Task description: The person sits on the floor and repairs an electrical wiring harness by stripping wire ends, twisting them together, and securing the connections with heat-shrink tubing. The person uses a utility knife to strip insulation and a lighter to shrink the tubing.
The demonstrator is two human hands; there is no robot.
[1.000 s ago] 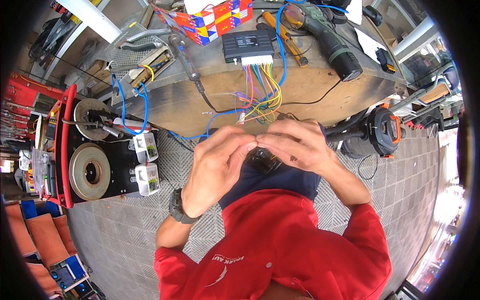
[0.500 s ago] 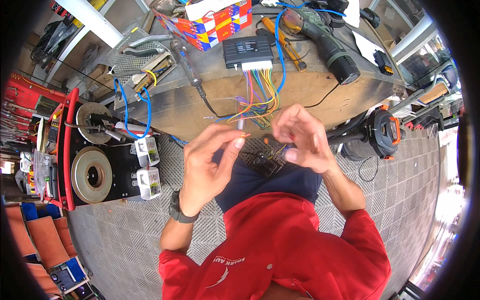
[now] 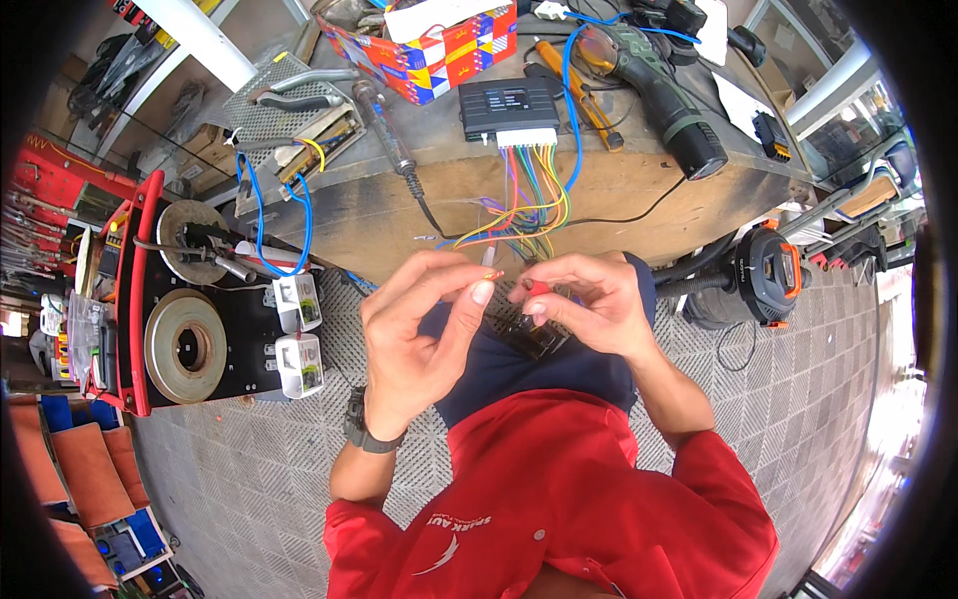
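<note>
Thumb and forefinger of my left hand [image 3: 424, 324] pinch the end of a thin wire [image 3: 496, 275], with a reddish-orange tip showing beyond the fingers. Close by on the right, my right hand [image 3: 594, 304] is closed on a small red piece [image 3: 537, 289]; its exact kind is hard to tell. A short gap lies between the two. Beyond my hands, a bundle of coloured wires [image 3: 534, 215] hangs over the bench edge from a white connector [image 3: 527, 137] plugged into a black control module [image 3: 509, 105]. Below my hands a dark object [image 3: 539, 334] is partly hidden.
On the bench [image 3: 659, 205] lie a soldering iron [image 3: 389, 140], pliers [image 3: 299, 93], an orange-handled tool [image 3: 579, 95], a dark green power tool [image 3: 669, 110] and a colourful box [image 3: 424, 55]. A red-framed tool cart [image 3: 150, 299] stands left, a vacuum cleaner [image 3: 753, 280] right.
My right hand has come down and left toward my left hand, its fingers closing together; the red piece now shows clearly. My left hand keeps its pinch on the wire. The view has shifted slightly.
</note>
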